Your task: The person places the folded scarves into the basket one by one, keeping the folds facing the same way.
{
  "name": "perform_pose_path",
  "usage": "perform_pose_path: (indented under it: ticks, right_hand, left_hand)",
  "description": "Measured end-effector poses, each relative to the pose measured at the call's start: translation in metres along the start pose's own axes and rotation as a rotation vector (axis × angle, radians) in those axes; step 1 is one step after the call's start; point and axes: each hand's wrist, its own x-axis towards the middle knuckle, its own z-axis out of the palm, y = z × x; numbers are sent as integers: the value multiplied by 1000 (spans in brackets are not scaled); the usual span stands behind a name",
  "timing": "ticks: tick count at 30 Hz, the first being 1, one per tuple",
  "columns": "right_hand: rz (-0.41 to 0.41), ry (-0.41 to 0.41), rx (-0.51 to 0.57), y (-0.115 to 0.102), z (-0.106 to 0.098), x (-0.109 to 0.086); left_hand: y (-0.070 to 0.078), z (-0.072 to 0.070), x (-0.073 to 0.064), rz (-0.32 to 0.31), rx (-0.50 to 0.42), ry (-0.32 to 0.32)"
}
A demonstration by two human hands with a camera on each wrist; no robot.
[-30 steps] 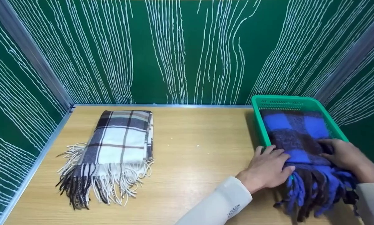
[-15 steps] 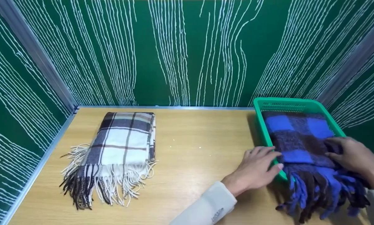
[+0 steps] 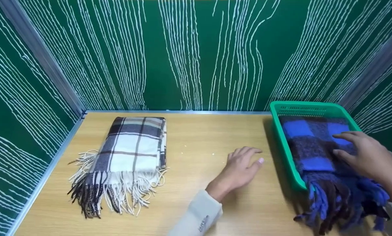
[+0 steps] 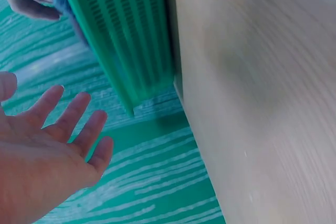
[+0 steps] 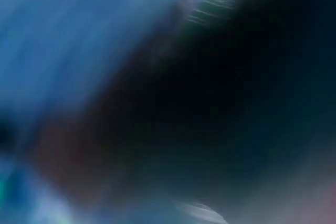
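Observation:
A blue and dark brown checked scarf (image 3: 313, 147) lies folded in a green plastic basket (image 3: 286, 157); its thick fringe hangs over the basket's near end. My right hand (image 3: 372, 157) is over the scarf's right side, fingers loosely extended and holding nothing. To the left of the basket, above the table, my left hand (image 3: 238, 167) has its fingers spread. In the left wrist view that same left hand (image 4: 63, 145) shows an open palm, apart from the slotted basket wall (image 4: 126, 30). The right wrist view is too blurred and dark to show the fingers.
On the left of the wooden table (image 3: 196, 196) lies a folded white, grey and brown plaid scarf (image 3: 130, 147) with its fringe toward me. Green walls (image 3: 209, 59) with white wavy lines stand behind and at both sides.
My left hand has let go of the basket's left rim and moved left over the table. My right hand has lifted off the blue scarf, its fingers opening.

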Motion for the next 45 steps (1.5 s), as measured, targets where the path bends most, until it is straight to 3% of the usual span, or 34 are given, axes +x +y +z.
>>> perform_pose_path:
  ticks: [9,18,25,34,45]
  right_hand:
    - [-63,-33,41,-38,3,9]
    - [-165,-13,114,-61,11,12]
    - [-169,1,127,-79,20,9]
    - [-159,-53,151,-110,30,12]
    - [-165,-59,194,-134,55,13]
  left_hand:
    - [-21,-31,-16,-59,-105,61]
    - [-42,-54,-31,-109,-164,121]
    - [-55,-67,-38,-131,-165,176]
    - [-71,-92,-48,-161,-148,264]
    - [-97,-113,-66,-168,-195,335]
